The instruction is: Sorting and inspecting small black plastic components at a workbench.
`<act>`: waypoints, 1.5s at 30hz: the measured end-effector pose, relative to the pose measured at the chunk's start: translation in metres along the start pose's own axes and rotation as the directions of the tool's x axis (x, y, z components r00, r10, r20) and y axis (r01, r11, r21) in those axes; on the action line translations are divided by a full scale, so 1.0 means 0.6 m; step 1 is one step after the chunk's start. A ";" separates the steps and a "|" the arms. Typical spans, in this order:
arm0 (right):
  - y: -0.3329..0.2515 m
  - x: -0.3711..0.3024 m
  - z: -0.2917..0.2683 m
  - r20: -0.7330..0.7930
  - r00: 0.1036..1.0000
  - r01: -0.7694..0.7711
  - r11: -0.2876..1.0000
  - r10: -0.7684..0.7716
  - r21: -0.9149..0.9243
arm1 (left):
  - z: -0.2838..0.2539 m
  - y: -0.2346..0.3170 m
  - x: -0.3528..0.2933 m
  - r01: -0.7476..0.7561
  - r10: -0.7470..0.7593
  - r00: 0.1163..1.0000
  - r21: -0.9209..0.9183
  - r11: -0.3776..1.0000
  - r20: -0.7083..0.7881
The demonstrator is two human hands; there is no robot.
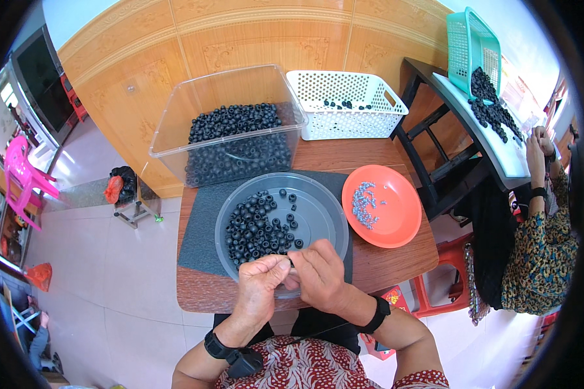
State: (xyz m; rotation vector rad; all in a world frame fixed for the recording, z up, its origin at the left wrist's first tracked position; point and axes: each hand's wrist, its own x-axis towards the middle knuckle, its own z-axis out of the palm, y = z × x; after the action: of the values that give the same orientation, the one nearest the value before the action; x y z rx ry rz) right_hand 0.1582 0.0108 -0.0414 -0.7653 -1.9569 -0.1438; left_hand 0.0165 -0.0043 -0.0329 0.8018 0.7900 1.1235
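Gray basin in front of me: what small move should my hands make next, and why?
Perhaps shift the left hand and right hand slightly toward the middle of the gray basin: they seem to pinch a small dark piece close to its near rim, so a slip would likelier land inside.

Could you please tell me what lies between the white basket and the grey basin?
In the head view, brown tabletop and an edge of dark mat lie between them.
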 end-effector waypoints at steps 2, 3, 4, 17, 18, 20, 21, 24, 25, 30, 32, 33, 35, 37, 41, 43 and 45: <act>-0.004 0.007 -0.006 0.029 0.999 0.044 0.998 -0.043 -0.044 | -0.002 -0.003 -0.001 -0.006 0.006 1.000 -0.004 1.000 -0.018; -0.005 0.009 -0.009 0.029 0.999 0.045 0.998 -0.043 -0.046 | -0.003 -0.004 0.001 -0.009 0.009 1.000 0.011 1.000 -0.004; -0.005 0.012 -0.013 0.044 0.998 0.049 0.998 -0.047 -0.042 | -0.004 -0.004 0.001 -0.012 0.012 1.000 0.027 1.000 0.012; 0.136 0.107 -0.100 0.010 0.930 -0.362 0.922 0.367 -0.138 | -0.031 0.048 0.038 -0.345 0.288 0.932 0.783 0.518 0.220; 0.157 0.123 -0.103 -0.024 0.924 -0.382 0.915 0.382 -0.132 | -0.021 0.055 0.045 -0.457 0.294 0.876 0.853 0.250 0.383; 0.216 0.156 -0.094 -0.097 0.927 -0.374 0.914 0.363 -0.154 | -0.004 0.054 0.055 -0.480 0.326 0.854 0.856 0.192 0.406; 0.253 0.171 -0.092 -0.130 0.932 -0.358 0.911 0.338 -0.204 | 0.002 0.052 0.067 -0.535 0.322 0.813 0.840 0.084 0.486; 0.315 0.230 -0.109 -0.062 0.913 -0.390 0.818 0.403 -0.423 | 0.014 0.036 0.097 -0.629 0.291 0.728 0.773 -0.076 0.621; 0.328 0.243 -0.105 -0.094 0.911 -0.398 0.792 0.403 -0.462 | 0.015 0.032 0.104 -0.653 0.228 0.714 0.747 -0.123 0.662; 0.302 0.225 -0.083 -0.138 0.902 -0.430 0.831 0.409 -0.352 | 0.010 0.014 0.132 -0.716 0.015 0.657 0.631 -0.298 0.754; 0.273 0.188 -0.072 -0.047 0.914 -0.400 0.876 0.403 -0.271 | 0.013 0.016 0.137 -0.715 -0.007 0.666 0.636 -0.291 0.746; 0.258 0.167 -0.068 -0.038 0.939 -0.342 0.910 0.343 -0.236 | 0.014 0.018 0.137 -0.713 -0.028 0.673 0.639 -0.289 0.739; 0.226 0.128 -0.070 -0.009 0.954 -0.297 0.944 0.298 -0.146 | 0.016 0.023 0.136 -0.708 -0.004 0.688 0.670 -0.222 0.725; 0.185 0.094 -0.080 0.066 0.930 -0.357 0.932 0.361 -0.069 | 0.018 0.032 0.130 -0.701 0.016 0.703 0.696 -0.154 0.711; 0.126 0.025 -0.086 0.169 0.873 -0.468 0.883 0.457 0.028 | -0.002 0.048 0.112 -0.074 -0.072 0.975 0.613 0.787 0.210; 0.100 0.004 -0.084 0.239 0.834 -0.539 0.826 0.497 0.165 | -0.001 0.059 0.096 0.170 -0.181 0.983 0.298 0.939 0.011; 0.069 0.001 -0.079 0.237 0.836 -0.542 0.812 0.495 0.217 | -0.002 0.058 0.082 0.199 -0.202 0.979 0.205 0.958 -0.006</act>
State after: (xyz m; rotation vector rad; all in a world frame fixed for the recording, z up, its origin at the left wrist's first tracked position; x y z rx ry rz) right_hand 0.2176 0.0247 -0.0258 -1.1232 -1.7951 0.5365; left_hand 0.0115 0.0512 -0.0101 0.8793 0.9637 0.8633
